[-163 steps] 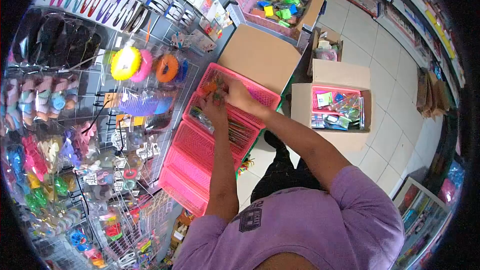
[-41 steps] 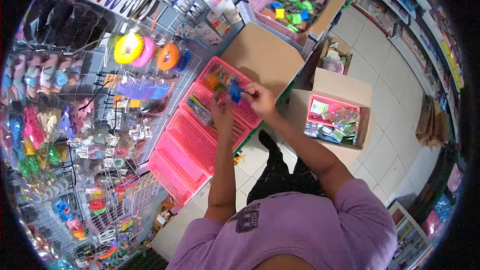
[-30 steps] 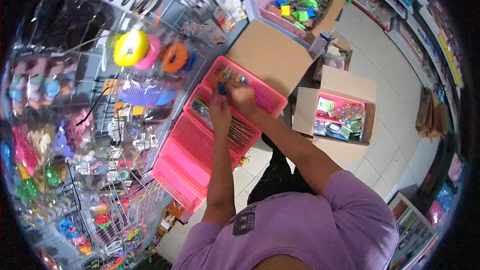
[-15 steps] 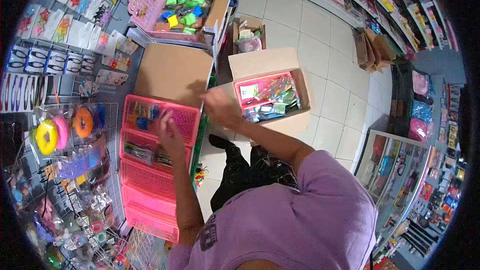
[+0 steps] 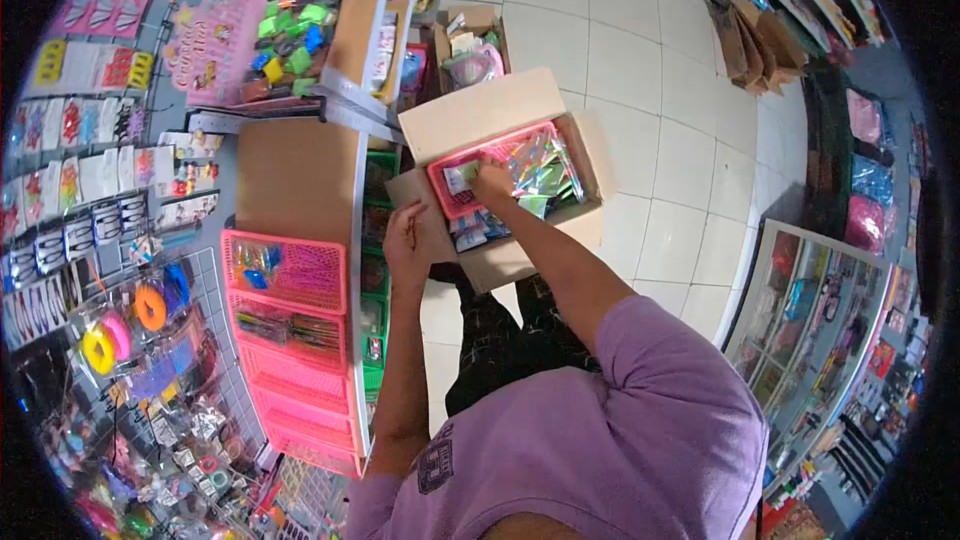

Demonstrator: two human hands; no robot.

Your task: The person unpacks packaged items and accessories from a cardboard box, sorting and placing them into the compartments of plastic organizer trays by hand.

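Observation:
My right hand (image 5: 492, 183) is down in an open cardboard box (image 5: 483, 116). Its fingers are closed at the edge of a small white-and-green packet (image 5: 460, 178), and the fingertips are partly hidden. This packet lies in a pink plastic basket (image 5: 437, 180) inside the box, beside several colourful, shiny packets (image 5: 545, 162). My left hand (image 5: 406, 237) hovers by the box's left flap (image 5: 420, 208), fingers loosely bent and apart, nothing visible in them.
At left, a shelf holds a row of pink baskets (image 5: 300, 380); the upper two contain small packaged goods. Behind them lies a brown cardboard sheet (image 5: 295, 175). Another carton (image 5: 470, 40) stands beyond the box. Hanging goods line the left wall, and a glass display case (image 5: 800, 310) stands right.
My right hand has gone down into the box, onto the white-and-green packet. My left hand has left the upper pink basket and moved right towards the box. The view has shifted.

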